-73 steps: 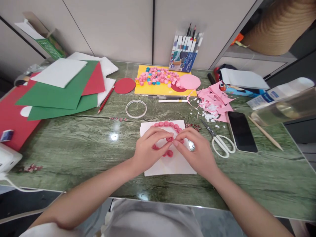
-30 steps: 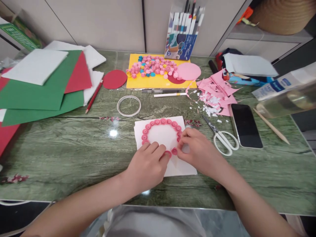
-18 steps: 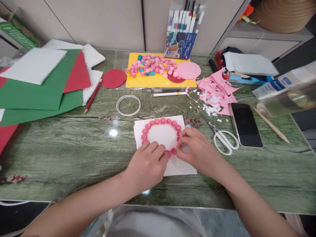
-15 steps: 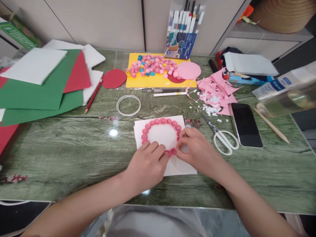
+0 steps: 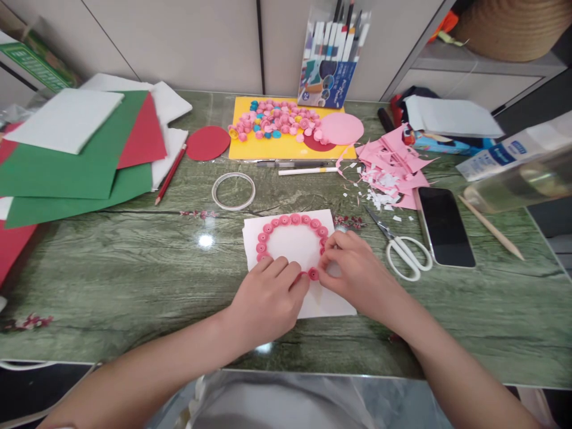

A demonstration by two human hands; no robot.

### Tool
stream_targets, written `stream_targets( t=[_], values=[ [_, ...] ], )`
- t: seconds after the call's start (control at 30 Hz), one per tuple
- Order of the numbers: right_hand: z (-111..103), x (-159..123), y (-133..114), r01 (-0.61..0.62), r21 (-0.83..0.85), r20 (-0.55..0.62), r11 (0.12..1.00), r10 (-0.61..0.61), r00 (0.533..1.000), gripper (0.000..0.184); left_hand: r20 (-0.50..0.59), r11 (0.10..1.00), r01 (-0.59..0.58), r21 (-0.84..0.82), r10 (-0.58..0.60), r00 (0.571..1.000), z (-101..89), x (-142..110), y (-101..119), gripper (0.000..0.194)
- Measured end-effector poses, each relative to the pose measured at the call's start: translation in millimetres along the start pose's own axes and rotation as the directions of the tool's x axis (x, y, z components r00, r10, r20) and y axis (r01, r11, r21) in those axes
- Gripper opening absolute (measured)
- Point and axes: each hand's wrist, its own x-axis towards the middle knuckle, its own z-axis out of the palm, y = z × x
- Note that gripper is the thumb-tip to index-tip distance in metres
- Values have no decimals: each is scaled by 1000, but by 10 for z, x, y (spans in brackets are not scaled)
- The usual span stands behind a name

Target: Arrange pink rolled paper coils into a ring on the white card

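Observation:
A ring of small pink rolled-paper rosettes (image 5: 295, 219) lies on a white sheet of paper (image 5: 330, 302). My left hand (image 5: 270, 298) covers the ring's lower left, its fingers curled and closed. A sliver of pink rosette shows at its thumb and fingertip. From the right, my right hand (image 5: 357, 265) has its fingers pinched at the lower right of the ring. Its fingertips are against a rosette (image 5: 313, 274) there. The right-hand fingers partly hide the ring's right side. Several rosettes under the left hand are out of sight.
Loose paper rosettes (image 5: 281, 119) are heaped on a yellow sheet (image 5: 250, 152) at the back. White-handled scissors (image 5: 409, 256) and a phone (image 5: 447, 226) lie to the right, below paper scraps (image 5: 393, 161). A tape roll (image 5: 233, 191) and green paper (image 5: 58, 173) are to the left.
My left thumb and fingertip have shifted slightly right, covering more of the rosette there. My right hand stays almost in the same place.

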Motion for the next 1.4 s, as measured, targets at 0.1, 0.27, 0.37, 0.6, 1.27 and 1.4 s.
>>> stream_targets(
  t=[0.1, 0.27, 0.37, 0.6, 1.27, 1.4],
  values=[
    [0, 2, 0, -4, -7, 11, 1000, 4, 1000, 16, 24, 1000, -13, 2, 13, 1000, 10, -8, 11, 23],
    [2, 3, 7, 0, -5, 17, 1000, 0, 1000, 18, 78, 999, -11, 31, 8, 997, 26, -21, 18, 25],
    [12, 3, 16, 15, 13, 21, 1000, -15, 1000, 18, 84, 999, -17, 32, 14, 996, 13, -12, 23, 25],
    [-11, 8, 39, 35, 68, -3, 997, -35, 999, 15, 120, 999, -20, 47, 15, 993, 1, -10, 31, 27],
    [-124, 7, 94, -58, 89, -26, 994, 61, 998, 15, -39, 997, 61, 36, -60, 997, -38, 7, -88, 21],
    [-6, 50, 63, -77, 43, -14, 996, 78, 997, 22, -58, 989, 105, 106, -99, 993, -33, 5, -119, 18]
  ],
)
